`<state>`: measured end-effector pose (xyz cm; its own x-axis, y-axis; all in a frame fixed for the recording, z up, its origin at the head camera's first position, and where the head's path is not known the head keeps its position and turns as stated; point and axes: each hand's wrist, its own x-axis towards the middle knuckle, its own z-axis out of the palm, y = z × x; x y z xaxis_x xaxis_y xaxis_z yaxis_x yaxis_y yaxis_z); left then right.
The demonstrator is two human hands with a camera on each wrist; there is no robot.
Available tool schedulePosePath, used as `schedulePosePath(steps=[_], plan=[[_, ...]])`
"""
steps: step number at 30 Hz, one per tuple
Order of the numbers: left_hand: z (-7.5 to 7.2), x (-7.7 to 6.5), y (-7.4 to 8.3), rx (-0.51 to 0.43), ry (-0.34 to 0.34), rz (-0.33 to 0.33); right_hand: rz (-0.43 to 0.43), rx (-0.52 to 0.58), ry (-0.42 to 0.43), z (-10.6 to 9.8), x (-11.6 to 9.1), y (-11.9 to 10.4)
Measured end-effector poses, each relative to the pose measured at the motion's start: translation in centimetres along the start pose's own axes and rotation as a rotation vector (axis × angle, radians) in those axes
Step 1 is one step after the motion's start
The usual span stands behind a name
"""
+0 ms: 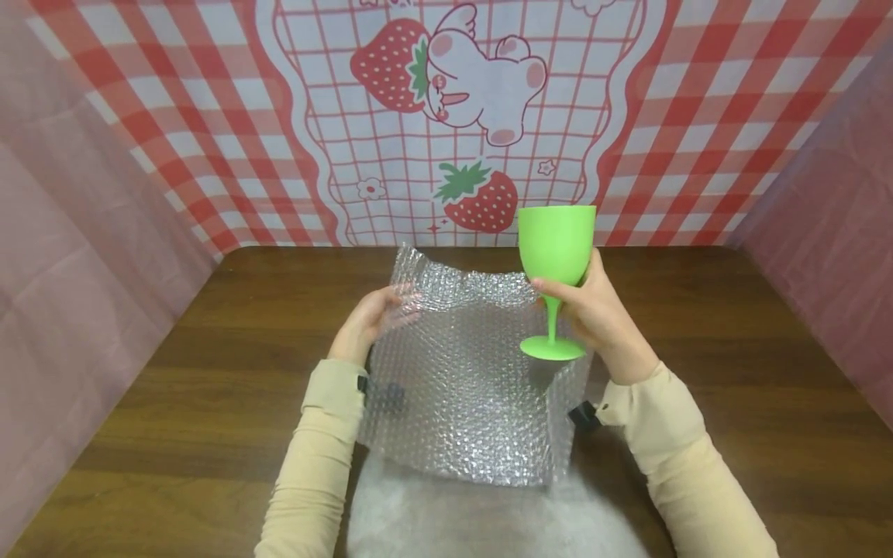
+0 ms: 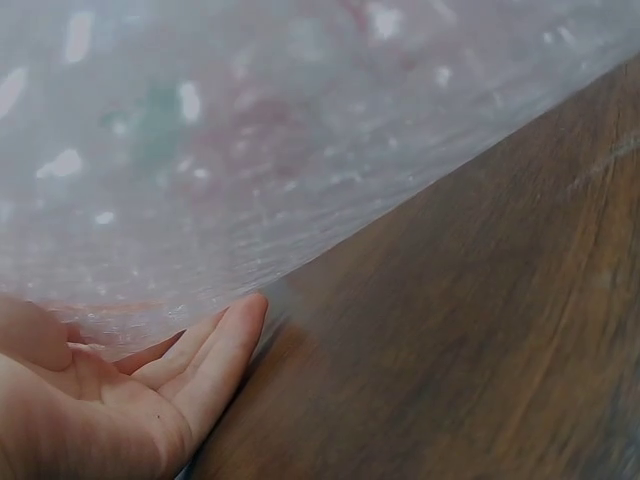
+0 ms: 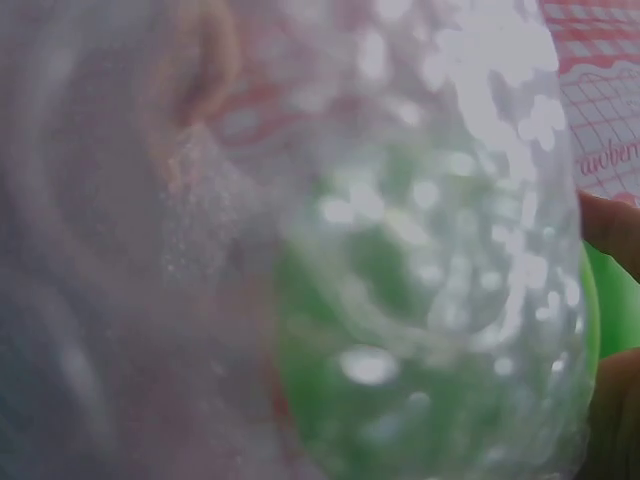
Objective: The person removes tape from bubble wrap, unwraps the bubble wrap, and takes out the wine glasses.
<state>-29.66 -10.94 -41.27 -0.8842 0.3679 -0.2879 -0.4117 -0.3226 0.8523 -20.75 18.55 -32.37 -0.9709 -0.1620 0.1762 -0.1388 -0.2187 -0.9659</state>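
Note:
A bright green plastic goblet (image 1: 556, 244) is held upright above the table by my right hand (image 1: 603, 318), its thumb across the base of the bowl near the stem. A clear sheet of bubble wrap (image 1: 467, 380) hangs tilted in front of me. My left hand (image 1: 370, 319) pinches its left edge; in the left wrist view, that hand (image 2: 130, 400) has the wrap (image 2: 250, 170) between thumb and fingers. The goblet's foot overlaps the wrap's right part in the head view. The right wrist view shows the goblet blurred through the wrap (image 3: 370, 250).
Below lies a dark brown wooden table (image 1: 732, 341). A red-and-white checked cloth with strawberries (image 1: 481, 201) covers the wall behind it. Pink curtains (image 1: 91, 232) hang at both sides. A pale cloth surface (image 1: 446, 519) shows at the table's near side.

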Motion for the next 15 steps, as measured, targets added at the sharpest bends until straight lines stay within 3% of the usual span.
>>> schedulePosePath(steps=[4,15], plan=[[0.1,0.1,-0.1,-0.029,0.015,-0.014,-0.082,0.082,-0.022,-0.6,0.4,-0.3],[0.2,-0.1,0.0,-0.001,0.052,-0.014,-0.08,0.171,-0.036,-2.5,0.3,-0.4]])
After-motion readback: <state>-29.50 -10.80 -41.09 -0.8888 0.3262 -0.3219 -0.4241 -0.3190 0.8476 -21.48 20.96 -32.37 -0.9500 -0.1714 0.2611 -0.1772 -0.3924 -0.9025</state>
